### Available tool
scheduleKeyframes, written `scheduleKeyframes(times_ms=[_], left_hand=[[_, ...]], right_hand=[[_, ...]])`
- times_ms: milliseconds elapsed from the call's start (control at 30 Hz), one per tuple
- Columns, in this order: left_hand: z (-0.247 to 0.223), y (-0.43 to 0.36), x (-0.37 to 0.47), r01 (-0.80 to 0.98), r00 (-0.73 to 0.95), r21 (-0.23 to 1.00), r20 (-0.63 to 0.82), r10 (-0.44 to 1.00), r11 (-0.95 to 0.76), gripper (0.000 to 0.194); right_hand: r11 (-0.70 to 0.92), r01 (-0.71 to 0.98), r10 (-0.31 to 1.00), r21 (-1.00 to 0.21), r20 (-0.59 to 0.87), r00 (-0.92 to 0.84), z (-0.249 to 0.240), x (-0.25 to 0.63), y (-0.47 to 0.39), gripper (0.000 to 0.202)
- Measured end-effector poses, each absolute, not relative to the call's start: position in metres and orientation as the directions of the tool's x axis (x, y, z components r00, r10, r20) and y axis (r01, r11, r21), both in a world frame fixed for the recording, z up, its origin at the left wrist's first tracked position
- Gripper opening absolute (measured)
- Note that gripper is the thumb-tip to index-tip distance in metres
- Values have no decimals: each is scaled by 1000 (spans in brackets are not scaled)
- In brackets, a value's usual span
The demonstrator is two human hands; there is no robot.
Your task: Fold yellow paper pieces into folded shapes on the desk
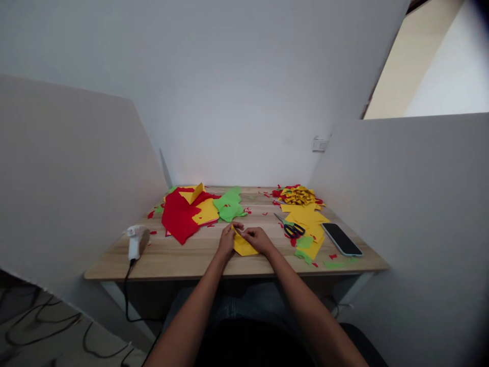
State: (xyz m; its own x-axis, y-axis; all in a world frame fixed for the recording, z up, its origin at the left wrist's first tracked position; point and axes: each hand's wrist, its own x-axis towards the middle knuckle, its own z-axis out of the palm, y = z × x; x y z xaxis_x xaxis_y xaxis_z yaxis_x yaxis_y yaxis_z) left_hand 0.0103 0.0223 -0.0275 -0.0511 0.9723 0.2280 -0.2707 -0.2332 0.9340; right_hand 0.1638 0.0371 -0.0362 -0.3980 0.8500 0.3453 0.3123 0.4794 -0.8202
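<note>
A sheet of yellow felt or paper (243,247) is held between my two hands near the table's front edge. My left hand (228,238) pinches its upper left corner. Fingers of my right hand (256,238) are closed on the sheet's upper right side, close to the left hand's fingertips. Whether the material is felt or thick paper, I cannot tell. To the right lie dark-handled scissors (293,229) with the blades pointing up and left. Yellow cut pieces (305,218) lie flat beside and beyond them.
Red sheets (179,216) and a green sheet (229,205) lie back left. Bundled yellow and red strips (298,195) sit back right. A phone (342,239) lies at the right; a white corded glue gun (133,244) stands at the left. Partitions flank the wooden table (171,265).
</note>
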Motion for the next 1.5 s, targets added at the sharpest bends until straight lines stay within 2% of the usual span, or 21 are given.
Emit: scheduleKeyframes(times_ms=[167, 300, 433, 533, 667, 767, 900, 1033, 1333, 1500], left_hand=[[-29, 22, 11, -248, -40, 937, 246, 968, -248, 31], [-27, 22, 14, -247, -116, 930, 249, 962, -271, 39], [-26, 22, 16, -275, -76, 928, 238, 968, -250, 40], [-25, 20, 16, -293, -66, 927, 226, 972, -236, 40], [-24, 19, 14, -309, -119, 921, 209, 971, -237, 40], [-25, 20, 12, -266, -185, 926, 222, 957, -266, 37], [-25, 21, 11, -153, -304, 934, 267, 915, -323, 31], [-24, 21, 11, -175, -254, 936, 256, 933, -304, 33], [-26, 21, 12, -203, -240, 947, 200, 950, -251, 36], [-21, 17, 16, -209, -174, 956, 171, 970, -206, 36]], right_hand=[[461, 264, 827, -847, 302, -474, -32, 164, 35, 27], [429, 174, 865, -886, 347, -363, -27, 166, 34, 31], [394, 116, 904, -912, 361, -229, -24, 166, 34, 33], [405, 89, 904, -910, 383, -192, -24, 166, 31, 29], [409, 29, 896, -912, 395, -202, -24, 165, 27, 34], [471, 55, 855, -881, 440, -277, -24, 164, 28, 25], [513, 95, 819, -853, 453, -352, -25, 163, 31, 26], [460, 104, 843, -882, 397, -362, -25, 163, 31, 26], [503, 142, 827, -853, 427, -364, -26, 164, 32, 23], [478, 143, 850, -866, 416, -325, -26, 163, 32, 25]])
